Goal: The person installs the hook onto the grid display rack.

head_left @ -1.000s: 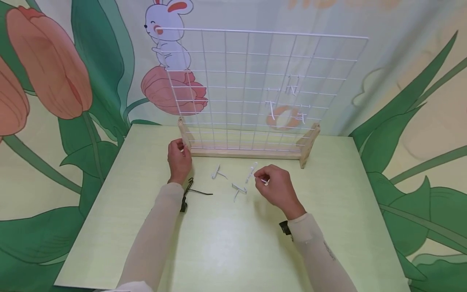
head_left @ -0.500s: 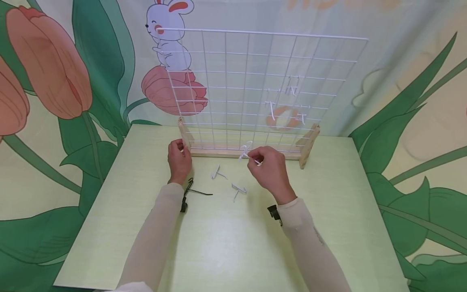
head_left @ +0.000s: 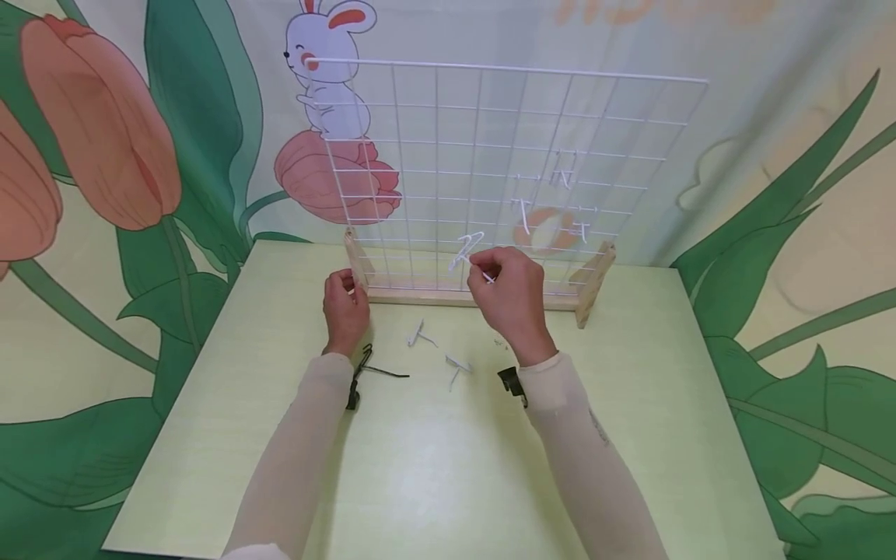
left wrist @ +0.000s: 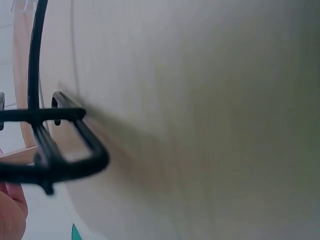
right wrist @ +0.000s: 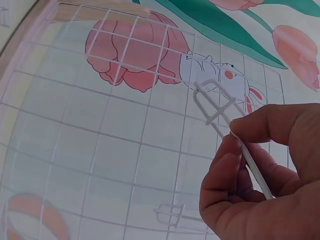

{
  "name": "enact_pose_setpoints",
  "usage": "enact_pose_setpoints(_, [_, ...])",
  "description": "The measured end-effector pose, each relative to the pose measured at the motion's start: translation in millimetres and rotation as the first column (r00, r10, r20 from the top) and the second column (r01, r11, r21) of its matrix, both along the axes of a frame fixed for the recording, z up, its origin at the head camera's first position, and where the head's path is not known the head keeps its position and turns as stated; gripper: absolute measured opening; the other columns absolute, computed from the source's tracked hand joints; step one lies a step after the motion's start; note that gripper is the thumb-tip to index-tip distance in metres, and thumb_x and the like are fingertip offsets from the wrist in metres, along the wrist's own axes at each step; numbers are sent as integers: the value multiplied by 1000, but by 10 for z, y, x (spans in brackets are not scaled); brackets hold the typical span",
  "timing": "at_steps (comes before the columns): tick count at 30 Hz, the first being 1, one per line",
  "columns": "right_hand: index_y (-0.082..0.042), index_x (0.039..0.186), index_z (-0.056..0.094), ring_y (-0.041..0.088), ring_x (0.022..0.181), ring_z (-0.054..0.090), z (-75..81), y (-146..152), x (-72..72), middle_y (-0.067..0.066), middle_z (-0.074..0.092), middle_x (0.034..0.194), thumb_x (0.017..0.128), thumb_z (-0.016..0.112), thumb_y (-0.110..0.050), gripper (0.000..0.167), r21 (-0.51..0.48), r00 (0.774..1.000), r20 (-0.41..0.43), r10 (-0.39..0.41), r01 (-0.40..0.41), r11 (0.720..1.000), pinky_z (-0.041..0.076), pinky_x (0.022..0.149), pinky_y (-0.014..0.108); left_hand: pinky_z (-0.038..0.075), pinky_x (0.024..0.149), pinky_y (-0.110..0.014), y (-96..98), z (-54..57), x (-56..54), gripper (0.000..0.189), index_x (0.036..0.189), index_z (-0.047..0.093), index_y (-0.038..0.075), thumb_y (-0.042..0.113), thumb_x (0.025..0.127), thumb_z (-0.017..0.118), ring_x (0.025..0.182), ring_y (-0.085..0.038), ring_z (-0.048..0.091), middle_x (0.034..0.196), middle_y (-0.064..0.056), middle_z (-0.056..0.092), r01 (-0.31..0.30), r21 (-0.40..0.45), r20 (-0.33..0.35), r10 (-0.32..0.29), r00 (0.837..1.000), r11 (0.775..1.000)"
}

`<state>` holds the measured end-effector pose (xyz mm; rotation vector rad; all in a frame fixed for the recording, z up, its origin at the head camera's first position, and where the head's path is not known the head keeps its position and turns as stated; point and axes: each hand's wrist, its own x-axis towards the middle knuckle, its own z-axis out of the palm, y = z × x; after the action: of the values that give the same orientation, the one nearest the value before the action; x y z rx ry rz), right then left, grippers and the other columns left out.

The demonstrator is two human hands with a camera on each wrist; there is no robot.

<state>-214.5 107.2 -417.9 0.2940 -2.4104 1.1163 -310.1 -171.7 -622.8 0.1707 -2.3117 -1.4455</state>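
Note:
My right hand pinches a white wire hook by its prong, its double-bar end pointing toward the white wire grid rack. In the right wrist view the hook overlaps the grid, with thumb and forefinger on the prong. My left hand grips the left wooden foot of the rack, its fingertips partly hidden. A black wire hook lies by the left wrist; it looms large in the left wrist view. Two white hooks, one left and one nearer, lie on the table.
Three white hooks hang on the right part of the grid: an upper hook, a left hook and a lower right hook. The rack's wooden base bar stands on the pale table, before a printed backdrop.
My right hand has lifted the white hook from the table and carried it up and forward, in front of the grid's lower part. The left hand stays at the wooden foot.

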Motion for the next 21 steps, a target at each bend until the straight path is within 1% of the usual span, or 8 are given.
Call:
enact_pose_setpoints(3, [-4,96,82,25,78,69,81,-35,-77,9,77,87,90,68,-7,16,-18,1000,-3,-11,11,1000,54,73,38,58,104,-48,5,2,-1,31,138,50,4,16,109,53,124,-36,65,134,-20,56,-1,7,-11,1,1000,1000])
enact_pose_setpoints(6, [-4,97,82,25,79,69,158,-65,-157,9,77,88,91,67,-8,16,-29,1000,7,-20,20,999,54,75,38,58,103,-48,10,-2,-11,30,137,51,4,15,109,53,124,-35,65,134,-20,56,-1,3,-14,1,1000,1000])
enact_pose_setpoints(12, [-4,100,82,25,81,71,279,-162,-310,9,78,90,94,67,-10,17,-46,999,28,-45,46,998,56,77,41,59,103,-50,-12,-16,-14,31,137,50,3,15,109,53,124,-36,65,133,-21,56,4,-12,-36,-5,999,1000])
enact_pose_setpoints(17, [-3,104,82,26,84,71,337,-226,-417,11,79,93,95,67,-12,19,-47,996,40,-80,81,996,57,79,42,58,103,-49,-16,5,-11,30,137,50,3,15,109,53,122,-36,65,133,-21,56,2,-9,-38,-2,999,1000])
enact_pose_setpoints(21, [-3,104,82,26,85,71,342,-269,-483,11,79,94,96,67,-13,20,-56,994,29,-109,111,992,57,80,42,58,103,-48,-15,-28,-4,31,137,51,2,16,109,53,121,-35,65,132,-21,56,1,-8,-33,-1,999,1000])
